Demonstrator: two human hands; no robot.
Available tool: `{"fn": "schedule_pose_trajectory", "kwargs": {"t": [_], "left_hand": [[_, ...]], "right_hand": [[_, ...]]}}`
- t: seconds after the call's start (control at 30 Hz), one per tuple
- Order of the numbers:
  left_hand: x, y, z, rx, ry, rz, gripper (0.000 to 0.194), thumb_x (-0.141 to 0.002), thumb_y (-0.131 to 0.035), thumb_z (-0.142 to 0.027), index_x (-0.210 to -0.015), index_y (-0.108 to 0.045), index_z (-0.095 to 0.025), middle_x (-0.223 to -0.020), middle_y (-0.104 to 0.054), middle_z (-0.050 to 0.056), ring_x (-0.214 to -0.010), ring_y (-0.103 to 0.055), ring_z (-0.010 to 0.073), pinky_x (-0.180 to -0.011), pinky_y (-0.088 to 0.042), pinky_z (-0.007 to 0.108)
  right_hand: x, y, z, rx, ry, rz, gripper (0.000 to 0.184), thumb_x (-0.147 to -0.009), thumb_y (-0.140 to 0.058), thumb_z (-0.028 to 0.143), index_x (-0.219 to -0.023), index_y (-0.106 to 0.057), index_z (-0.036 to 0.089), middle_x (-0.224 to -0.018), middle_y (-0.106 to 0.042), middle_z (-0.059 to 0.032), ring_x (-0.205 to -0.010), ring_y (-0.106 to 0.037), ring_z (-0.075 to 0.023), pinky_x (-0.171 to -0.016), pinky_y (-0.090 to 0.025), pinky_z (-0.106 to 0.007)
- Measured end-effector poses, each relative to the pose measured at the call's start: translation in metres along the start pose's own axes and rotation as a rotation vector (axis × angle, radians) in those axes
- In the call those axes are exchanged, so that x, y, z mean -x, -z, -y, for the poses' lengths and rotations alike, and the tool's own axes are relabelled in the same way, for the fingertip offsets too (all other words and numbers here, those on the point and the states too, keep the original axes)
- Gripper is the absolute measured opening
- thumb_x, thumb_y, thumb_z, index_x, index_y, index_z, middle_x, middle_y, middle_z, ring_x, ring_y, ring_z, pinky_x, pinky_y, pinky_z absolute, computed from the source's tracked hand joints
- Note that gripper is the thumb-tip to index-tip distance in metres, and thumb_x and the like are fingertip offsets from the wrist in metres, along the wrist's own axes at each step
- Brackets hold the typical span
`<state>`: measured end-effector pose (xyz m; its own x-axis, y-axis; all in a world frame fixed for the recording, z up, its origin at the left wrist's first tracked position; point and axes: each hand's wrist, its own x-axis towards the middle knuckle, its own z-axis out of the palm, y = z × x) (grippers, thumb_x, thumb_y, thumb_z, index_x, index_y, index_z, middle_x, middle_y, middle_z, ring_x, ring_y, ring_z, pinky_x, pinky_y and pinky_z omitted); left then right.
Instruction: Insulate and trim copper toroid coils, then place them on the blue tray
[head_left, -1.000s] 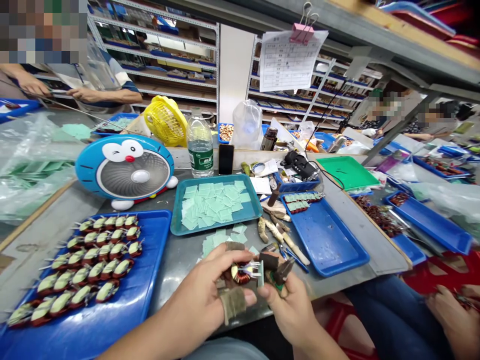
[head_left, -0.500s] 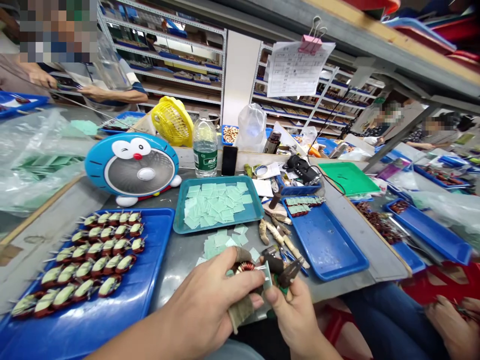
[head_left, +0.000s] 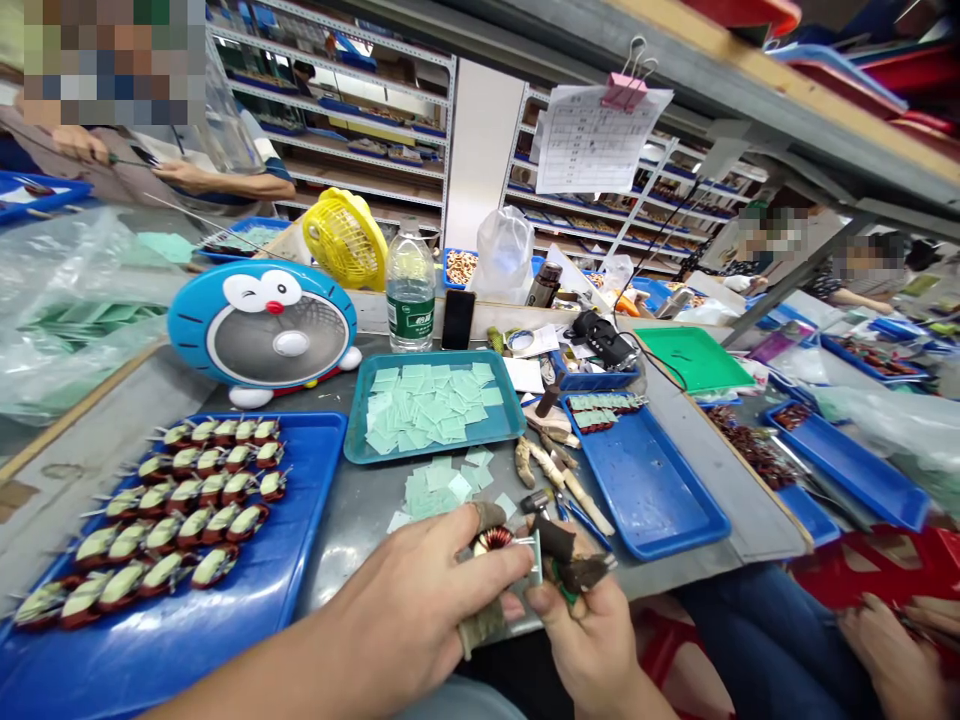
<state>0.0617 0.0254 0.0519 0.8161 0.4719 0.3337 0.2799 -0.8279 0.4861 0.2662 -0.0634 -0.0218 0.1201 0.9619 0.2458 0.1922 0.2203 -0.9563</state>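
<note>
A tray of toroid coils (head_left: 304,540) lies left of a tray of square sheets (head_left: 450,449), with a desk fan (head_left: 262,335) behind both.

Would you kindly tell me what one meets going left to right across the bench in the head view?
The blue tray of toroid coils → the teal tray of pale green squares → the pale wooden sticks → the blue tray with a short row of parts → the far blue tray
</note>
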Motion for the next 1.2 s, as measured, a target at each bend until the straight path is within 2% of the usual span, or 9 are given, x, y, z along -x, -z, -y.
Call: {"fn": "schedule_pose_trajectory", "kwargs": {"t": [0.07, 0.27, 0.5, 0.67, 0.83, 1.0, 1.1, 1.2], "left_hand": [[-0.001, 0.002, -0.001, -0.004, -0.016, -0.011, 0.026, -0.1, -0.052, -0.026, -0.122, -0.065, -0.028, -0.103, -0.065, 0.008, -0.084, -0.066, 0.0191, -0.071, -0.052, 0.024], [-0.003, 0.006, -0.004, 0.03, -0.019, -0.037, 0.02, -0.101, -0.052, -0.029, -0.115, -0.067, -0.029, -0.099, -0.064, 0.007, -0.081, -0.064, 0.0175, -0.069, -0.05, 0.022], [-0.003, 0.006, -0.009, 0.0, 0.034, 0.055, 0.023, -0.102, -0.051, -0.036, -0.111, -0.07, -0.028, -0.091, -0.062, 0.007, -0.076, -0.063, 0.0186, -0.063, -0.048, 0.023], [-0.001, 0.0, -0.004, 0.015, 0.016, 0.016, 0.026, -0.103, -0.049, -0.037, -0.116, -0.069, -0.028, -0.095, -0.065, 0.008, -0.077, -0.065, 0.0181, -0.064, -0.05, 0.023], [-0.001, 0.002, 0.002, 0.046, -0.006, -0.022, 0.031, -0.102, -0.053, -0.035, -0.129, -0.062, -0.024, -0.102, -0.069, 0.009, -0.084, -0.07, 0.0197, -0.073, -0.056, 0.025], [-0.002, 0.004, 0.003, -0.036, -0.064, 0.008, 0.034, -0.103, -0.051, -0.036, -0.134, -0.058, -0.023, -0.107, -0.07, 0.011, -0.086, -0.07, 0.0216, -0.074, -0.056, 0.027], [-0.002, 0.005, 0.001, -0.057, -0.068, 0.033, 0.032, -0.103, -0.052, -0.037, -0.13, -0.059, -0.023, -0.103, -0.069, 0.009, -0.083, -0.069, 0.0214, -0.071, -0.054, 0.028], [-0.003, 0.005, 0.001, -0.082, -0.091, -0.011, 0.028, -0.102, -0.055, -0.038, -0.124, -0.061, -0.022, -0.094, -0.068, 0.006, -0.073, -0.065, 0.0204, -0.062, -0.05, 0.028]], "right_hand": [[0.0, 0.0, 0.002, -0.026, -0.008, -0.003, 0.032, -0.096, -0.066, 0.04, -0.125, -0.069, 0.026, -0.116, -0.072, -0.009, -0.107, -0.069, -0.025, -0.099, -0.054, -0.035], [0.0, -0.008, 0.008, -0.353, -0.173, 0.013, 0.04, -0.094, -0.069, 0.043, -0.13, -0.065, 0.026, -0.12, -0.073, -0.0097, -0.108, -0.071, -0.0259, -0.097, -0.057, -0.036], [0.008, -0.009, -0.002, -0.332, -0.215, -0.044, 0.042, -0.09, -0.074, 0.046, -0.125, -0.068, 0.024, -0.119, -0.075, -0.0098, -0.107, -0.072, -0.0269, -0.095, -0.059, -0.036], [0.01, -0.005, -0.005, -0.129, -0.083, -0.059, 0.044, -0.093, -0.069, 0.042, -0.133, -0.064, 0.024, -0.115, -0.074, -0.0107, -0.106, -0.071, -0.0263, -0.096, -0.058, -0.036], [0.002, 0.005, -0.001, 0.106, 0.101, -0.012, 0.035, -0.094, -0.068, 0.034, -0.128, -0.069, 0.026, -0.115, -0.072, -0.0106, -0.105, -0.07, -0.0272, -0.097, -0.056, -0.037], [0.001, 0.005, -0.001, 0.151, 0.173, -0.033, 0.036, -0.094, -0.067, 0.029, -0.13, -0.067, 0.028, -0.118, -0.071, -0.0103, -0.108, -0.069, -0.0272, -0.097, -0.056, -0.037], [0.004, 0.0, -0.004, 0.132, 0.172, -0.063, 0.035, -0.096, -0.065, 0.035, -0.13, -0.068, 0.026, -0.114, -0.072, -0.0102, -0.105, -0.07, -0.0262, -0.091, -0.059, -0.035], [0.006, -0.001, -0.006, 0.148, 0.181, -0.07, 0.038, -0.097, -0.063, 0.039, -0.13, -0.067, 0.022, -0.113, -0.072, -0.012, -0.105, -0.071, -0.0273, -0.088, -0.061, -0.036]]}}
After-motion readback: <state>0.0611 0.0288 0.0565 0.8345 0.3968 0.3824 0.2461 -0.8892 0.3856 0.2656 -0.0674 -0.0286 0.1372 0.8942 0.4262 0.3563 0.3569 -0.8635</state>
